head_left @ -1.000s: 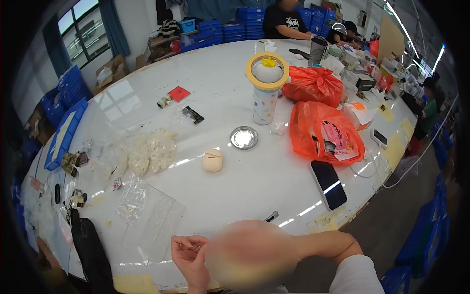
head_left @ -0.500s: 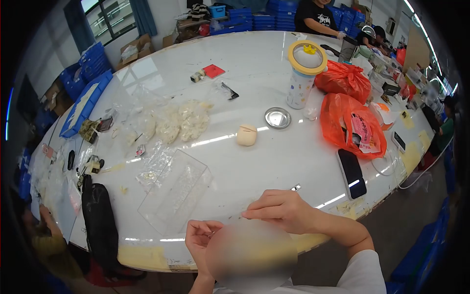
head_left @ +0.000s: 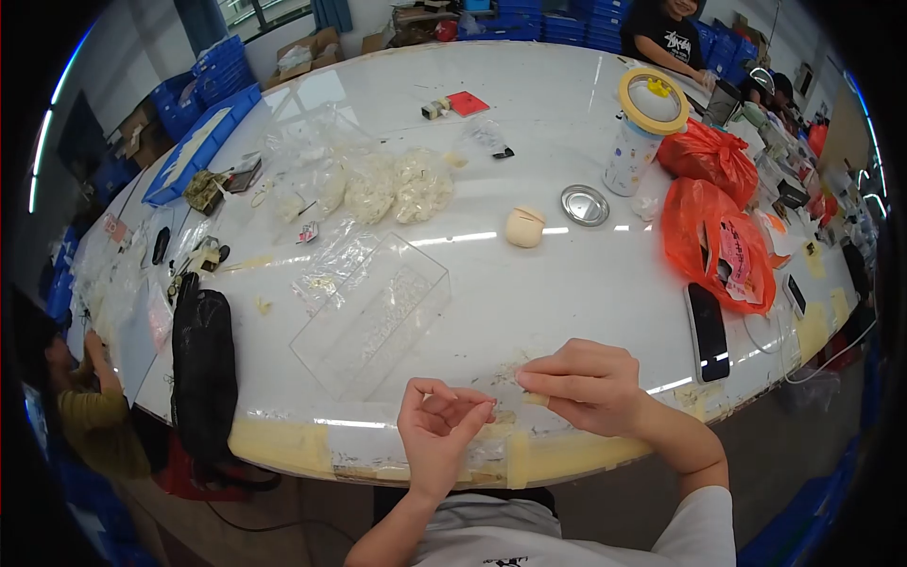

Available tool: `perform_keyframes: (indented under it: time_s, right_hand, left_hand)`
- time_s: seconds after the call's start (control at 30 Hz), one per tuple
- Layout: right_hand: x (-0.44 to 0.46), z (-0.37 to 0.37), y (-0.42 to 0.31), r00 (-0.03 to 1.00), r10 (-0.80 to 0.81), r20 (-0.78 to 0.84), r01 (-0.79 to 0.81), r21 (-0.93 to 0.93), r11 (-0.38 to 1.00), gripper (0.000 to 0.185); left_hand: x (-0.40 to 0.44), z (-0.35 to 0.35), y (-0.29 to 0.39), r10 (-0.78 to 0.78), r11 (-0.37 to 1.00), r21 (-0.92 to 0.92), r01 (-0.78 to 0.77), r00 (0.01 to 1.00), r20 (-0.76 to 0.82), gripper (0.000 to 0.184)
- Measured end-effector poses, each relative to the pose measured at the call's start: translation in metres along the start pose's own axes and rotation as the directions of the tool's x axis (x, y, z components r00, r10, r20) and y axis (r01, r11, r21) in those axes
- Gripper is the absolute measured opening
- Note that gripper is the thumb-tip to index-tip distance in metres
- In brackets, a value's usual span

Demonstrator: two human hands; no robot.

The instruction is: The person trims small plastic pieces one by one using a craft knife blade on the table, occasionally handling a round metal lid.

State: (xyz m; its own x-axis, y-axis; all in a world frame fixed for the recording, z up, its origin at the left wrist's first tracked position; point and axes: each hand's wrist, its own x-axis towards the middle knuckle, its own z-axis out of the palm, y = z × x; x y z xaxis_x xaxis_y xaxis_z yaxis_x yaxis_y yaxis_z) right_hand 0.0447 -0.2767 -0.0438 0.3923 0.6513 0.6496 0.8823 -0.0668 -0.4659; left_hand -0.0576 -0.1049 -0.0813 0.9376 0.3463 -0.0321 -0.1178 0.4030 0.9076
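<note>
My left hand (head_left: 442, 430) is over the table's near edge, thumb and forefinger pinched on something tiny that I cannot make out. To its right, my right hand (head_left: 590, 387) also has its fingers pinched together; what they hold is too small to name. Small dark bits (head_left: 510, 370) lie on the white table (head_left: 529, 302) between and beyond the hands. Farther back sit a round cream-coloured object (head_left: 524, 228) with a slit in its top and a round metal lid (head_left: 585, 205). A clear plastic box (head_left: 378, 317) lies left of the hands.
A phone (head_left: 707, 333) and red plastic bags (head_left: 718, 246) lie to the right, near a lidded tumbler (head_left: 642, 132). Clear bags of pale pieces (head_left: 397, 184) and a black pouch (head_left: 203, 369) are at the left. Other people sit at the far side and far left.
The view has shifted, so the table's things appear farther right. My hands, partly behind a blurred patch before, now show fully. My right hand has come up over the table's near edge.
</note>
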Motion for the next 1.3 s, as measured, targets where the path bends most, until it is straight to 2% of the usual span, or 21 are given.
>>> perform_keyframes:
  time_s: [0.07, 0.17, 0.3, 0.5, 0.6, 0.7, 0.8, 0.9, 1.0, 1.1, 1.2, 1.3]
  right_hand:
    - [-0.002, 0.001, -0.005, 0.999, -0.043, -0.027, 0.043, 0.018, 0.999, 0.037]
    - [-0.006, 0.006, -0.004, 0.997, -0.072, -0.038, 0.072, 0.004, 0.997, 0.039]
    - [-0.012, 0.017, -0.001, 0.992, -0.114, -0.057, 0.113, -0.014, 0.993, 0.035]
    - [-0.004, 0.011, -0.004, 0.996, -0.058, -0.074, 0.06, 0.038, 0.997, 0.043]
    - [0.0, 0.008, 0.003, 0.997, -0.022, -0.078, 0.023, 0.013, 1.0, 0.045]
    - [-0.002, 0.007, 0.005, 0.998, -0.003, -0.055, 0.003, -0.011, 1.0, 0.044]
    - [0.004, -0.001, 0.01, 0.998, 0.045, -0.054, -0.053, -0.144, 0.988, 0.043]
    - [0.005, -0.003, 0.013, 0.995, 0.085, -0.051, -0.092, -0.144, 0.985, 0.041]
    - [0.002, 0.007, 0.008, 0.998, 0.066, 0.003, -0.063, -0.214, 0.975, 0.041]
    - [0.009, 0.002, 0.005, 0.986, 0.131, -0.101, -0.163, -0.461, 0.872, 0.041]
    - [0.006, -0.009, 0.011, 0.926, 0.372, -0.064, -0.376, -0.233, 0.897, 0.04]
    - [0.006, -0.006, 0.002, 0.998, 0.063, -0.029, -0.065, -0.082, 0.994, 0.037]
  left_hand:
    - [0.004, 0.012, -0.001, -0.012, 0.998, -0.06, 0.014, 1.0, 0.026, 0.037]
    - [0.008, 0.023, -0.006, 0.0, 0.995, -0.104, -0.001, 1.0, -0.015, 0.039]
    - [0.013, 0.029, -0.011, 0.015, 0.993, -0.113, -0.016, 1.0, -0.007, 0.039]
    - [0.023, 0.024, -0.007, -0.001, 0.989, -0.147, 0.004, 1.0, 0.022, 0.039]
    - [0.027, 0.02, 0.002, 0.003, 0.993, -0.119, -0.006, 1.0, -0.025, 0.039]
    - [0.02, 0.011, 0.012, 0.005, 0.983, -0.184, -0.01, 1.0, -0.029, 0.039]
    - [0.007, -0.009, 0.021, 0.003, 1.0, -0.014, -0.004, 0.998, -0.06, 0.038]
    - [-0.006, -0.024, 0.012, -0.022, 0.999, -0.032, 0.019, 0.996, -0.089, 0.039]
    - [-0.012, -0.026, 0.004, -0.031, 0.999, -0.043, 0.029, 0.998, -0.063, 0.039]
    - [-0.009, -0.023, 0.005, -0.023, 0.999, -0.038, 0.022, 0.999, -0.035, 0.038]
    - [0.0, -0.017, 0.008, -0.023, 0.997, -0.072, 0.02, 0.999, -0.036, 0.037]
    - [0.007, -0.009, 0.001, -0.083, 0.979, -0.188, 0.083, 0.997, 0.009, 0.035]
